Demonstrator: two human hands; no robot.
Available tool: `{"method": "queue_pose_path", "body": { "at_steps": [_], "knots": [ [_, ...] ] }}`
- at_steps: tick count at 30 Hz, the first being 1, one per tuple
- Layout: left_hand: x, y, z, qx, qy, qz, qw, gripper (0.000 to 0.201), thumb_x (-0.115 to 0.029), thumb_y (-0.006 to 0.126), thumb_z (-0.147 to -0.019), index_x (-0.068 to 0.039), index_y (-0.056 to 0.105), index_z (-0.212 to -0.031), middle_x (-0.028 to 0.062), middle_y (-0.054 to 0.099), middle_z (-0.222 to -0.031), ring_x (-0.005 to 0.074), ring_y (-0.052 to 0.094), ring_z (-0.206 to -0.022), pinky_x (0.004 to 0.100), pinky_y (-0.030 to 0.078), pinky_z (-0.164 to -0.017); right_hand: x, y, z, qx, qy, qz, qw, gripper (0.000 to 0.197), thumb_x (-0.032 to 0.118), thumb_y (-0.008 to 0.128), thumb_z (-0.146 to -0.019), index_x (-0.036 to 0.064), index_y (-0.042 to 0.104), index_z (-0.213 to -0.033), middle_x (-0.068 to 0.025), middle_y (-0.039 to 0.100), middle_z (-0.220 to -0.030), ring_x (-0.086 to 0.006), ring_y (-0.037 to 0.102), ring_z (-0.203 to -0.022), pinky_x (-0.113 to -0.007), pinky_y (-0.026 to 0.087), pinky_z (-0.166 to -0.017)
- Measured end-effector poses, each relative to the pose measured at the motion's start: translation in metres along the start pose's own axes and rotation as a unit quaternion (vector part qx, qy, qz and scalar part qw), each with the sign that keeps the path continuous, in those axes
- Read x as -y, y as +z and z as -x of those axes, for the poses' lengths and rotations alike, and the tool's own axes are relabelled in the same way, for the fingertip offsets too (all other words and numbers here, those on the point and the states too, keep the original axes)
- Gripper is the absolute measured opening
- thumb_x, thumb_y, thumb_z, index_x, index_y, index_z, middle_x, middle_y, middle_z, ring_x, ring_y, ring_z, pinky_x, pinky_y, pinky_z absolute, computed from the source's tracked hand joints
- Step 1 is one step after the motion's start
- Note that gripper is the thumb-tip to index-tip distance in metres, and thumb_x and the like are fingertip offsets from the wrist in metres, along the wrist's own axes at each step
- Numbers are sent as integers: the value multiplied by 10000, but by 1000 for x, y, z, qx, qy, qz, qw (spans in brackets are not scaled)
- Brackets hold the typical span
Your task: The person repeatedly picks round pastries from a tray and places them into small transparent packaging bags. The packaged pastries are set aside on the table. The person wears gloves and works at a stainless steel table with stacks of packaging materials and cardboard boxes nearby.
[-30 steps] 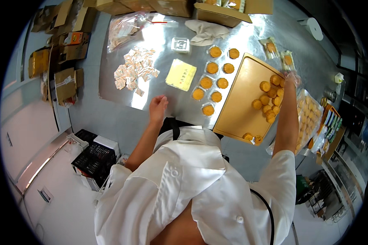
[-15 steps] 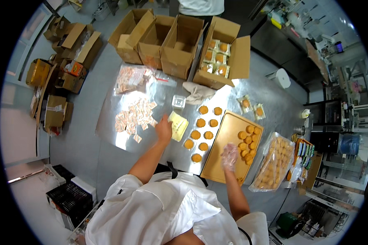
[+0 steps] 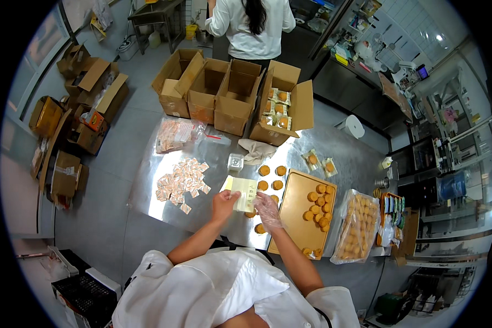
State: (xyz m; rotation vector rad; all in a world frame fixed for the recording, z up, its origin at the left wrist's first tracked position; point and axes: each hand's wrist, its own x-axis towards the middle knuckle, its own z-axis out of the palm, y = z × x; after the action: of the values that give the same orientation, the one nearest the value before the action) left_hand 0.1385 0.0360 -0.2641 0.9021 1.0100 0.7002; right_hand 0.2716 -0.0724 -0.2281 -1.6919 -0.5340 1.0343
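My bare left hand (image 3: 224,204) pinches the lower left of a pale yellow-green printed wrapper bag (image 3: 245,192), held up above the metal table. At the bag's right edge are the fingers of my right hand (image 3: 267,211), in a clear plastic glove and closed on it. The bag looks flat. Behind it lie more pale bags (image 3: 228,183), partly covered. Small round golden cakes (image 3: 263,185) stand in rows beside the hands; the bag and right hand hide some. More cakes (image 3: 315,210) cluster on a tan tray (image 3: 291,229) to the right.
Small printed sachets (image 3: 183,180) lie heaped at left. Along the far edge stand open cardboard boxes (image 3: 236,112), one holding wrapped cakes (image 3: 279,109). A clear container (image 3: 235,162), a cloth (image 3: 256,151) and a bagged cake tray (image 3: 357,227) surround the work. Another person (image 3: 254,27) stands beyond.
My right hand has moved left from the tray to the bag. My left hand has lifted a bag off the pile. The view has tilted up, showing more of the other person.
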Motion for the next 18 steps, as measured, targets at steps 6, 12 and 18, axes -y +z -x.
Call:
{"method": "queue_pose_path", "body": {
  "at_steps": [6,12,18],
  "knots": [
    [-48,-15,38,62,-24,14,998,220,-107,748,-849,31,670,-1001,77,711,-926,103,659,-774,253,521,-676,19,8,-11,92,-48,103,989,249,201,698,-856,-8,686,-990,-73,665,-793,-138,611,-709,-301,500,-688],
    [-73,-25,35,14,28,84,996,264,-127,768,-834,13,677,-1040,60,707,-964,112,661,-807,280,533,-717,59,32,-3,0,-159,195,968,237,207,629,-919,-18,674,-975,-122,666,-798,-191,642,-756,-340,511,-723],
    [-100,-20,37,-81,55,117,988,299,-207,764,-859,22,671,-1028,39,686,-950,94,621,-800,262,489,-692,91,49,59,-39,-253,91,962,131,57,615,-905,-12,662,-1006,-63,658,-838,-126,597,-712,-263,491,-656]
  ]
}}
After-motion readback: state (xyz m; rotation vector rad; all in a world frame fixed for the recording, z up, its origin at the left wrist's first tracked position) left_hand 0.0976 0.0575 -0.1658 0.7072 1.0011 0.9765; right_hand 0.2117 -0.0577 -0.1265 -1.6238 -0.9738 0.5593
